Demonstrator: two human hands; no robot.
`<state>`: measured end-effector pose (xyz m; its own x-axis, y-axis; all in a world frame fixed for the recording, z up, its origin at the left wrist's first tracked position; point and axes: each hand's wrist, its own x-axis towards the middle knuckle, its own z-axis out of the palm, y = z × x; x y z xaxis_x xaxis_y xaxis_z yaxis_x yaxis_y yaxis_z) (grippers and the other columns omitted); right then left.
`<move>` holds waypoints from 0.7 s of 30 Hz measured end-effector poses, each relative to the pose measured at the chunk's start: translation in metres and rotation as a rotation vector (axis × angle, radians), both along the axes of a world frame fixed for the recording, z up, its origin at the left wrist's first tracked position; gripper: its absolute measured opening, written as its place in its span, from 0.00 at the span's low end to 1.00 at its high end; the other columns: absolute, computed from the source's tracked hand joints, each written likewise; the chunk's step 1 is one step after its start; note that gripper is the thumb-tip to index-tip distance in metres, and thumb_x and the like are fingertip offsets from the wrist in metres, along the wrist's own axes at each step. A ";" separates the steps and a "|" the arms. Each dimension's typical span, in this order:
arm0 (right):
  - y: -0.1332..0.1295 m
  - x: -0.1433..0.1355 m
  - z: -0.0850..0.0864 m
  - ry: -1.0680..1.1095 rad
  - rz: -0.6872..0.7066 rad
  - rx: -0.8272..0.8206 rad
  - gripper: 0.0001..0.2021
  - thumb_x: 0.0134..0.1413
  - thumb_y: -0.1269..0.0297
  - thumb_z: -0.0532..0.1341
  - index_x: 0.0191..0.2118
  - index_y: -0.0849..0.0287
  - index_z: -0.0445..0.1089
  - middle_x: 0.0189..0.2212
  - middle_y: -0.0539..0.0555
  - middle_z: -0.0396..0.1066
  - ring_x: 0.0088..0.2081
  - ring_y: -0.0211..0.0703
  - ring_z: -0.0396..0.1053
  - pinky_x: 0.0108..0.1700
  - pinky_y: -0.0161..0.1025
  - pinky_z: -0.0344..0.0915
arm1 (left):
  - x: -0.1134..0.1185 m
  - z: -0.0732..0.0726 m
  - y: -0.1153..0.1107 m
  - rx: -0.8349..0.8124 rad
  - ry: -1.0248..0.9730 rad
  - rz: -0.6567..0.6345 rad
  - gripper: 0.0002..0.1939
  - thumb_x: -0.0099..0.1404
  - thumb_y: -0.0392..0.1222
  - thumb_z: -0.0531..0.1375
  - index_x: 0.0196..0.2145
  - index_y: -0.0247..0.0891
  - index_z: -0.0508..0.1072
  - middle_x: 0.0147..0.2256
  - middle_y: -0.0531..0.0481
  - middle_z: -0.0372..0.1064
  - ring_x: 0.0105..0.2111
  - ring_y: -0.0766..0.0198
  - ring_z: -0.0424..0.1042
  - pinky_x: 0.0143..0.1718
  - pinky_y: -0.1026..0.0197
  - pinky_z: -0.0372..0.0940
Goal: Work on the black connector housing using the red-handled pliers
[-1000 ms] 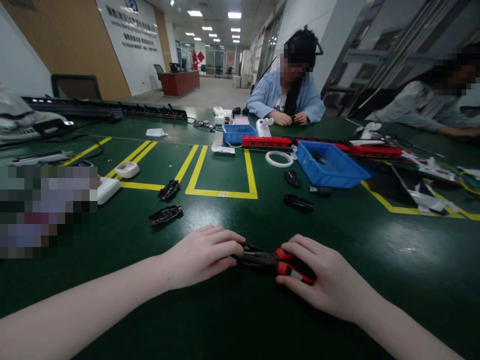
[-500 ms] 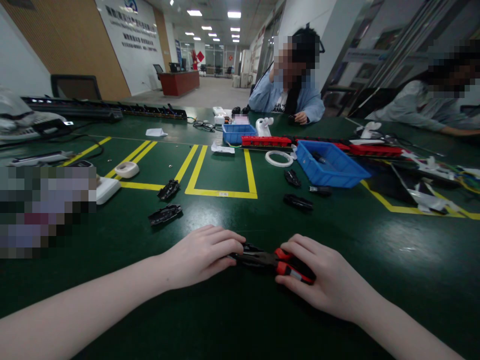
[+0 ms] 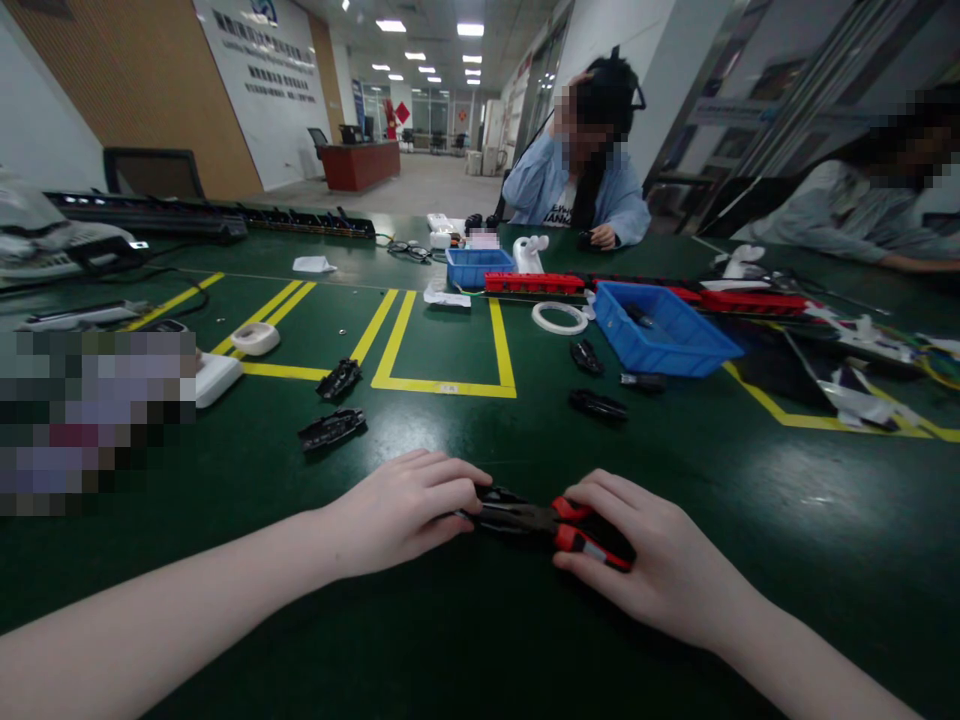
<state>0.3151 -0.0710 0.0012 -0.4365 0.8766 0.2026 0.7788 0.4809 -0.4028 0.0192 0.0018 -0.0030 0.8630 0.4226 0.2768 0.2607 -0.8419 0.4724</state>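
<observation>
My right hand (image 3: 652, 550) is wrapped around the red and black handles of a pair of pliers (image 3: 525, 517), whose dark jaws point left. At the jaws, my left hand (image 3: 416, 510) pinches a black plastic piece (image 3: 504, 494), low over the green table. The fingers and the jaws hide much of this piece, and I cannot tell exactly where the jaws bite. Farther off on the left lie two black plastic shells (image 3: 332, 430). To the right rest more black pieces (image 3: 598, 404), near a small dark object (image 3: 643, 382).
A blue bin (image 3: 660, 340) stands beyond the black pieces, beside a roll of white tape (image 3: 559, 318). Farther back are a smaller blue bin (image 3: 480, 268) and red strips (image 3: 534, 283). Yellow tape marks the table (image 3: 450, 600). Two people sit across it.
My hands, the pliers and the black piece hold almost the same pose. Across the table, a person's raised hand has shifted up onto the head.
</observation>
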 end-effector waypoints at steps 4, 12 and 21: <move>0.000 0.000 0.000 -0.003 0.003 0.003 0.14 0.60 0.52 0.63 0.45 0.55 0.71 0.39 0.56 0.74 0.36 0.44 0.73 0.35 0.40 0.71 | 0.000 0.000 0.001 0.001 0.000 0.000 0.06 0.71 0.32 0.60 0.43 0.39 0.69 0.56 0.45 0.71 0.52 0.56 0.73 0.51 0.52 0.68; 0.002 0.003 0.004 -0.036 0.022 0.010 0.14 0.60 0.52 0.63 0.47 0.54 0.72 0.39 0.55 0.73 0.35 0.43 0.73 0.34 0.39 0.71 | 0.001 0.001 -0.001 -0.035 0.000 0.019 0.11 0.69 0.31 0.62 0.47 0.39 0.68 0.55 0.46 0.72 0.52 0.56 0.74 0.52 0.51 0.69; 0.003 0.006 0.004 -0.069 0.038 0.044 0.14 0.60 0.52 0.63 0.47 0.54 0.72 0.38 0.55 0.73 0.34 0.43 0.73 0.33 0.39 0.71 | 0.002 0.000 0.000 -0.042 0.000 0.027 0.12 0.70 0.33 0.61 0.50 0.39 0.68 0.54 0.45 0.72 0.52 0.57 0.74 0.53 0.52 0.69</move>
<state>0.3211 -0.0677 0.0053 -0.4832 0.8503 0.2087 0.7848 0.5263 -0.3272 0.0207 0.0016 -0.0035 0.8515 0.4566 0.2580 0.2829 -0.8141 0.5072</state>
